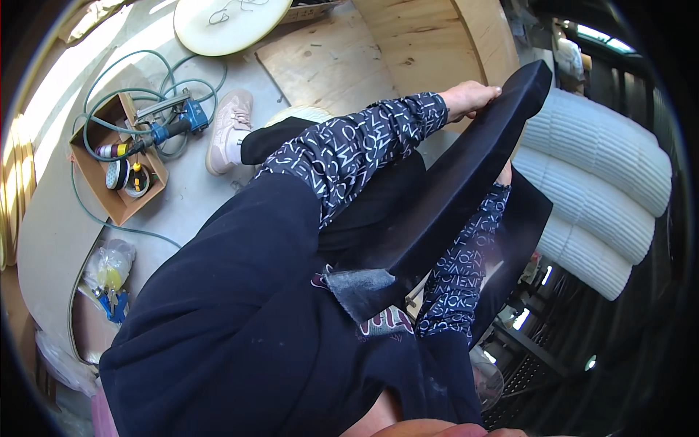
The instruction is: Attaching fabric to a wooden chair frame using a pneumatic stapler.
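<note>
A long, slightly bent black fabric-covered padded piece [444, 193] lies slantwise before me, from the upper right down to my lap. Its near end carries a greyish-white, rough-looking patch [360, 285]. At its far left edge my left hand [470, 100] is closed on the piece, thumb along the rim and the other fingers partly hidden. My right hand [504, 172] is against the piece's right side, lower down; only a bit of it shows, and its fingers are hidden behind the piece. Both forearms wear black sleeves with white lettering.
White ribbed cushions [597, 182] are stacked at the right. Plywood [328, 69] and a round cream disc [229, 25] are at the back. On the left, a blue air stapler [191, 116] with a green hose rests on an open box [109, 193] of tape rolls. A pink shoe [231, 124] stands nearby.
</note>
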A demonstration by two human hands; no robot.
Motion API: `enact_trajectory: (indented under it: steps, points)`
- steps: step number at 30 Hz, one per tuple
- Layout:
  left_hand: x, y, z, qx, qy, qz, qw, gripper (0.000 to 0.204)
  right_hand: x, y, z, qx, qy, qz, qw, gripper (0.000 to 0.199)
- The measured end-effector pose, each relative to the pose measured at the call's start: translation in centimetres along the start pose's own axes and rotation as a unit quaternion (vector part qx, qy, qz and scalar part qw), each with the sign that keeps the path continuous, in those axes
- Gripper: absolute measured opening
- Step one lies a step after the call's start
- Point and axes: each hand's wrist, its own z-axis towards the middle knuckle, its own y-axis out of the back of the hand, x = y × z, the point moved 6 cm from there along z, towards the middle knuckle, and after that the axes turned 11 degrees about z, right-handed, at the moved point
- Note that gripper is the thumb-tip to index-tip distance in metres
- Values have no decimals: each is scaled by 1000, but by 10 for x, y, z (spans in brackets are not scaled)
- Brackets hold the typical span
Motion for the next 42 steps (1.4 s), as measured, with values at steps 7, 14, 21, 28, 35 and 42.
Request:
enact_trajectory:
  steps: [7,14,21,28,35,42]
  points:
    - [3,1,8,-41,-10,-7,999,28,-2,29,-17,33,51,46,997,37]
    - [-9,-4,9,42,-87,-116,988,24,-9,11,-5,-155,195,37,968,32]
    - [-73,35,18,53,-245,326,911,37,-9,-22,2,-173,244,-2,954,24]
    - [-170,-7,8,-39,-118,559,820,79,-14,-13,7,-151,220,-4,964,31]
    - [-152,-41,-24,-33,-119,730,673,63,-11,28,28,-207,253,-47,944,62]
    - [-152,-33,-143,44,-43,735,675,62,-12,9,18,-225,264,-41,937,73]
